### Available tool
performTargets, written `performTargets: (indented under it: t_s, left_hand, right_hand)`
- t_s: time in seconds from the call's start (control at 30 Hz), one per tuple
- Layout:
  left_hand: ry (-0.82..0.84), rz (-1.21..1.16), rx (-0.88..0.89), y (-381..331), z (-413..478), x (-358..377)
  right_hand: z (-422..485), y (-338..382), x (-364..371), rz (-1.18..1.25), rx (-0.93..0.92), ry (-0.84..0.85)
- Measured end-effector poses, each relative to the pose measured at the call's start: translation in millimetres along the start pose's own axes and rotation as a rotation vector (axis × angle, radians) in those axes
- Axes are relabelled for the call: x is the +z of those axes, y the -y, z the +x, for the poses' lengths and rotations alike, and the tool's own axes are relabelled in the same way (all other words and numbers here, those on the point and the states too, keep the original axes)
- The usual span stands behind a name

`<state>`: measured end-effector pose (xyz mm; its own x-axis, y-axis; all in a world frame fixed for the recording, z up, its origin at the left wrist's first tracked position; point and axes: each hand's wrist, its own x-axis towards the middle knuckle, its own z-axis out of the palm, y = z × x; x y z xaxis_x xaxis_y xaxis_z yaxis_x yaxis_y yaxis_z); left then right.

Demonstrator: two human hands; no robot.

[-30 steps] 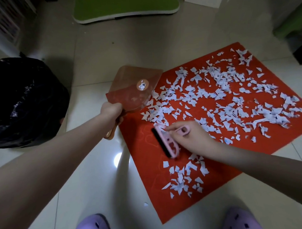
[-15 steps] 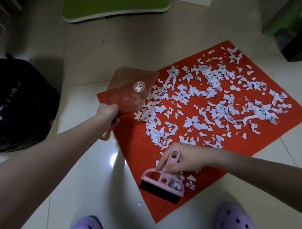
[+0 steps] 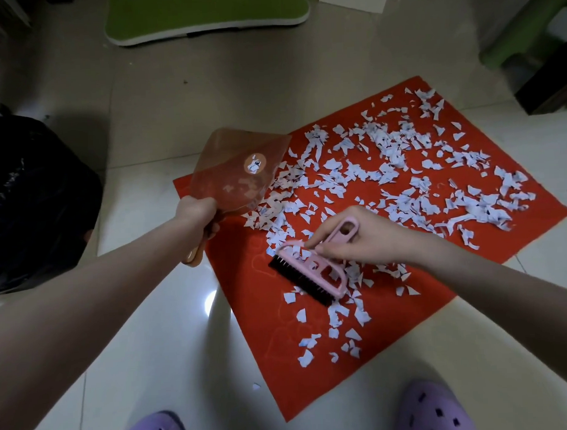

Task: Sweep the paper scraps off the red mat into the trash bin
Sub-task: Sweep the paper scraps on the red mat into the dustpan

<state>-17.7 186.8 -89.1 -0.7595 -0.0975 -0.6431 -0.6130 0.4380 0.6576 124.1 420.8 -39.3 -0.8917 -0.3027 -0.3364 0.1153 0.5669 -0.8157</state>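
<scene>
Tons of white paper scraps [image 3: 402,165] all over the red mat [image 3: 246,299] — thickest on the far half, a smaller bunch near the front edge. The right hand [image 3: 363,237] is curled round the handle of the pink brush [image 3: 310,275], bristles down on the mat among the scraps. The left hand [image 3: 197,213] grips the orange dustpan [image 3: 239,171] by its handle, pan raised over the mat's left corner — black-bagged trash bin [image 3: 34,197] sits off left.
</scene>
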Motion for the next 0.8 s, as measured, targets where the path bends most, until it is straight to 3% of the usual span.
performTargets:
  t_s: [0.17,0.3,0.43,0.63,0.7,0.8]
  left_hand:
    - [0.008,0.012,0.002,-5,-2,2]
    - [0.008,0.015,-0.001,-5,-6,4]
    - [0.004,-0.006,-0.003,-6,-7,3]
    - [-0.010,-0.005,-0.007,-4,-5,-1]
    - [-0.011,-0.006,-0.012,-3,-4,-2]
    - [-0.015,-0.006,0.000,-4,-5,-1]
  right_hand:
    - [-2,-1,37,0.008,-0.052,0.291]
    - [-6,-7,63,-0.125,-0.056,0.452]
    - [-6,-9,59,-0.238,-0.088,0.396]
    - [-4,-7,20,-0.190,-0.078,0.038]
    - [-3,-2,19,-0.125,-0.070,0.043]
    - [0,0,31,-0.097,-0.063,0.192]
